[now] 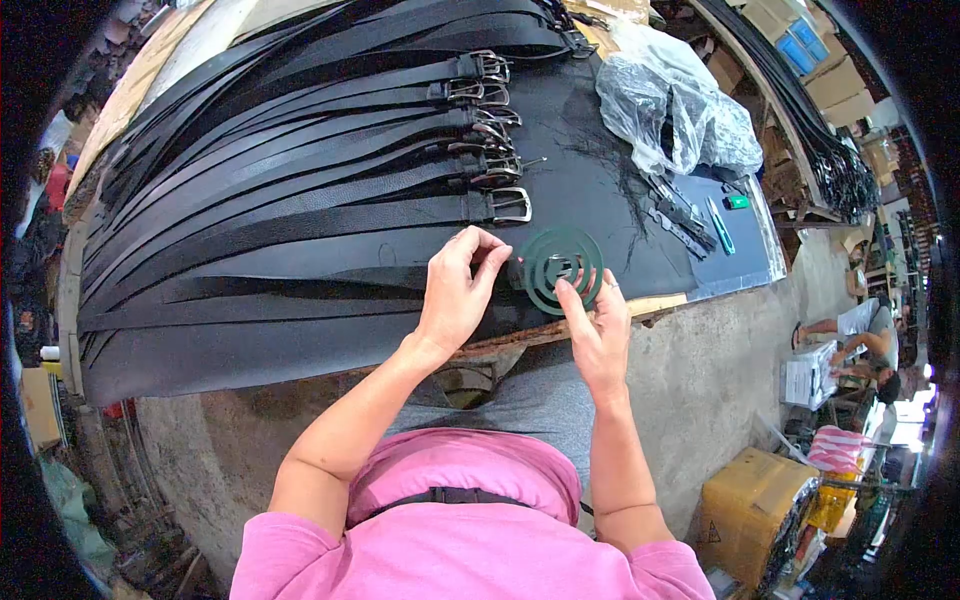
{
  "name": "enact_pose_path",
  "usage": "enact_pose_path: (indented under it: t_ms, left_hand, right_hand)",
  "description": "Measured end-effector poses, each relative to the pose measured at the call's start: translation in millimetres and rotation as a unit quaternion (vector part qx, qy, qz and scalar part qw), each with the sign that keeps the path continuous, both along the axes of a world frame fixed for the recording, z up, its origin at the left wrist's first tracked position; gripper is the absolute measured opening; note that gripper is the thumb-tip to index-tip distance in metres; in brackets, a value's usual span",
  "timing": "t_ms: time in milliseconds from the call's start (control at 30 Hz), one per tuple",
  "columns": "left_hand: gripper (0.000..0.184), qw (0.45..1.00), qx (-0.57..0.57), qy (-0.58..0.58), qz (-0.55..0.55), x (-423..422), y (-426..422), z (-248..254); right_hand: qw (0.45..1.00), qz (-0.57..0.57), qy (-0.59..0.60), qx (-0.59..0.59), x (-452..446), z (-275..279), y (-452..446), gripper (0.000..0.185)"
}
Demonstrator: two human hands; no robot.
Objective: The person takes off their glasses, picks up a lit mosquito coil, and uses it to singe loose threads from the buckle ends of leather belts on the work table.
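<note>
A dark green mosquito coil (590,240) is held up near the table's front edge. My right hand (598,335) grips it from below, thumb and fingers at its inner rings. To its left, my left hand (462,285) is closed in a pinch, fingertips pointing at the coil. Something tiny may be between those fingertips; it is too small to name. Beyond my left hand lie several black belts (360,207) with metal buckles (512,205), spread in a row across the dark table surface (560,130).
Clear plastic bags (680,100) lie at the back right. Nearby are a teal cutter knife (720,226), a green lighter (736,202) and dark metal tools (682,222). A cardboard box (755,510) stands on the floor at right. Another person (865,340) bends over farther off.
</note>
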State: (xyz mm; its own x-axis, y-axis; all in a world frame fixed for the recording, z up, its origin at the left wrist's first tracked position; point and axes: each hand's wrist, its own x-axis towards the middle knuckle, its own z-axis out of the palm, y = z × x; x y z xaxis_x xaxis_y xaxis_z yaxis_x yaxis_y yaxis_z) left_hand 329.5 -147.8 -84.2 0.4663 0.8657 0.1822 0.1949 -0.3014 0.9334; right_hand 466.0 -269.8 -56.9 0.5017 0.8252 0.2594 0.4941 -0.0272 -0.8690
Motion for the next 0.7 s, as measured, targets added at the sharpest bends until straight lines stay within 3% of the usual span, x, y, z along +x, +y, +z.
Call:
enact_pose_path:
  t_ms: [100,167,300,467,633,700]
  left_hand:
    - [0.019,0.999,-0.039,-0.025,0.006,2.4,0.4,0.2]
    - [0.026,0.997,-0.062,-0.054,-0.001,6.7,0.3,0.7]
    - [0.039,0.993,0.053,0.095,-0.043,12.7,1.7,2.5]
    - [0.022,0.995,0.008,0.088,-0.037,19.1,7.6,-3.4]
    - [0.020,0.976,0.207,0.056,-0.025,20.6,12.7,5.8]
    - [0.020,0.982,0.129,0.109,-0.083,19.8,9.6,13.4]
  right_hand:
    - [0.983,-0.054,0.170,0.037,6.9,-15.8,-4.9,0.009]
    - [0.978,-0.066,0.191,0.062,8.6,-14.3,-7.4,0.008]
    - [0.969,-0.057,0.227,0.078,11.8,-20.2,-11.9,0.008]
    - [0.958,-0.074,0.259,0.095,7.3,-19.1,-11.6,0.009]
    - [0.962,-0.075,0.245,0.098,9.1,-23.9,-13.6,0.009]
    - [0.961,-0.075,0.247,0.104,7.0,-22.5,-12.9,0.009]
